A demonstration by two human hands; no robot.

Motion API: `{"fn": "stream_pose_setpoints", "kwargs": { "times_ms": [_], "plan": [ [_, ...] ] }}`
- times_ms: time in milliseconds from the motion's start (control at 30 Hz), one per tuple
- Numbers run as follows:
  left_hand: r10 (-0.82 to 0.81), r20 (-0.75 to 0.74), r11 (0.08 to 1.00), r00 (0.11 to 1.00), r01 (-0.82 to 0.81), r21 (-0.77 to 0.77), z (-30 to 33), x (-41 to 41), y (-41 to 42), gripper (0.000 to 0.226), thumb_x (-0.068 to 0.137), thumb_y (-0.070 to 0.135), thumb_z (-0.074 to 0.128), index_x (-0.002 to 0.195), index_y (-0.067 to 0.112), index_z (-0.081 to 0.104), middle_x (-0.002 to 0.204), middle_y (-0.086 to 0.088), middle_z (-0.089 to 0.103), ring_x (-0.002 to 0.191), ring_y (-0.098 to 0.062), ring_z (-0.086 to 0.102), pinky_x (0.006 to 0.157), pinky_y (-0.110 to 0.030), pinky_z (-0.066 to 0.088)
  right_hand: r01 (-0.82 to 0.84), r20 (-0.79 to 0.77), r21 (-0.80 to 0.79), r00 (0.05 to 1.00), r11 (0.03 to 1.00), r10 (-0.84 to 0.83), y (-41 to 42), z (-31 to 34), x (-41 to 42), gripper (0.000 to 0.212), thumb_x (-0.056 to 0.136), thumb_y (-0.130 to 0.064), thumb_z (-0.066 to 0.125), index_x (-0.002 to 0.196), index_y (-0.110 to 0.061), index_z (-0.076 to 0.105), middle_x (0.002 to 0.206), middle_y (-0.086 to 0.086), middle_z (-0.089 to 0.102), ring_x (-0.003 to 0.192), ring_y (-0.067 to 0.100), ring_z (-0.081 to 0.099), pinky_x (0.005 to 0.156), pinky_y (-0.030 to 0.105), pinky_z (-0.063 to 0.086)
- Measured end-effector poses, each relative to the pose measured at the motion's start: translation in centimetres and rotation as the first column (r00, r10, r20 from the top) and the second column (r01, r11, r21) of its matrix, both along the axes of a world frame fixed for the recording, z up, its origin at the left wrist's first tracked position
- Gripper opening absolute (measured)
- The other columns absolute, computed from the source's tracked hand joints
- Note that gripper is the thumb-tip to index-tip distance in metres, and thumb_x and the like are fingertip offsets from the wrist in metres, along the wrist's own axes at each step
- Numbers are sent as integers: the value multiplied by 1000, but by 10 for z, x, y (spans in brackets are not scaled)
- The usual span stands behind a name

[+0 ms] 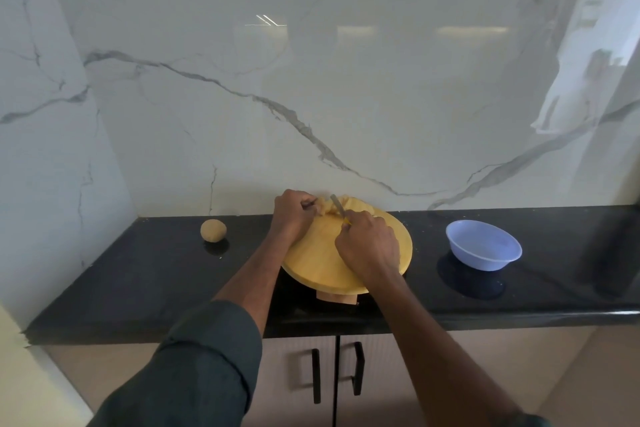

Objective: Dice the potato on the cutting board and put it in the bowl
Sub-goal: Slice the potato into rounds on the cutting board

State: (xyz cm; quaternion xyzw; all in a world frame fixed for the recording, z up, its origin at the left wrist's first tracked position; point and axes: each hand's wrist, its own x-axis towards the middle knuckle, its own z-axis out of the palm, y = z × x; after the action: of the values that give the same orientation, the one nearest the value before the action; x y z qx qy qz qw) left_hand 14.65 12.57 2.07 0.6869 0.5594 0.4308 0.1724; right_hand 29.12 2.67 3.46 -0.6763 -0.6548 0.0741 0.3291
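Note:
A round yellow wooden cutting board (325,263) lies on the black counter. At its far edge sits a pale peeled potato (325,209), partly cut. My left hand (292,215) holds the potato from the left with curled fingers. My right hand (369,246) grips a knife (337,206) by a yellow handle, the blade resting in the potato. More pale potato pieces (356,206) lie just right of the blade. A light blue bowl (483,250) stands to the right of the board, apart from it, and looks empty.
A whole unpeeled potato (213,230) rests on the counter (138,274) left of the board. The marble wall rises directly behind the board. Cabinet doors with black handles (337,374) are below the counter's front edge.

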Motion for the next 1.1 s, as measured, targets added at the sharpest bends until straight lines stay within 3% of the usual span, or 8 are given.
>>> {"fn": "stream_pose_setpoints", "kwargs": {
  "times_ms": [100,200,300,433,567,800,900,1100],
  "plan": [
    [16,29,1000,999,-15,-27,-1,-1,1,9,83,14,74,75,18,72,71,-5,65,67,-13,55,68,-24,46,-26,2,62,1000,998,26,-1,1,-1,41,102,-23,44,142,-25,57,112,6,71,100,32,64,73,38,49],
    [37,51,998,998,-34,-53,-4,-2,3,20,81,14,73,69,0,66,69,-20,64,64,-14,50,65,-27,44,-61,37,119,998,991,57,0,0,-6,43,104,-24,43,146,-26,53,107,6,72,93,32,66,73,40,54],
    [37,40,998,999,-34,-53,-2,0,2,21,82,12,74,68,-1,65,70,-19,64,66,-16,50,65,-32,47,-81,67,105,995,991,74,1,-1,-10,45,105,-25,42,148,-25,51,111,8,72,95,33,65,75,43,55],
    [41,33,999,999,-40,-20,4,2,-1,10,83,10,75,81,0,76,85,-19,74,74,-16,59,78,-37,55,-88,107,87,991,992,79,1,-3,-10,45,103,-23,43,148,-25,51,110,8,72,94,32,65,74,42,54],
    [26,33,1000,999,-25,-11,4,2,-3,11,85,9,76,91,1,79,88,-15,76,79,-19,66,71,-22,50,-79,120,79,990,994,69,4,-5,-12,47,102,-22,43,148,-26,51,105,7,71,88,30,65,69,39,51],
    [17,-4,1000,1000,-17,-12,4,2,-2,10,85,8,74,85,0,79,82,-15,75,80,-26,71,71,-33,56,-81,154,65,986,995,70,6,-6,-13,46,101,-19,42,146,-24,53,104,7,71,87,28,64,66,37,49],
    [26,-9,1000,1000,-27,-17,2,2,1,18,84,8,73,75,-7,73,74,-22,70,62,-20,60,65,-39,55,-82,162,56,984,995,72,10,-6,-16,46,100,-20,41,143,-25,55,103,7,70,87,28,65,70,40,54],
    [-1,20,1000,1000,1,-21,1,1,-1,32,85,4,71,59,-10,61,51,-15,50,51,-14,37,47,-17,30,-83,175,36,982,996,76,13,-3,-19,38,98,-18,42,130,-22,62,99,8,67,88,31,63,67,36,42]
  ]
}}
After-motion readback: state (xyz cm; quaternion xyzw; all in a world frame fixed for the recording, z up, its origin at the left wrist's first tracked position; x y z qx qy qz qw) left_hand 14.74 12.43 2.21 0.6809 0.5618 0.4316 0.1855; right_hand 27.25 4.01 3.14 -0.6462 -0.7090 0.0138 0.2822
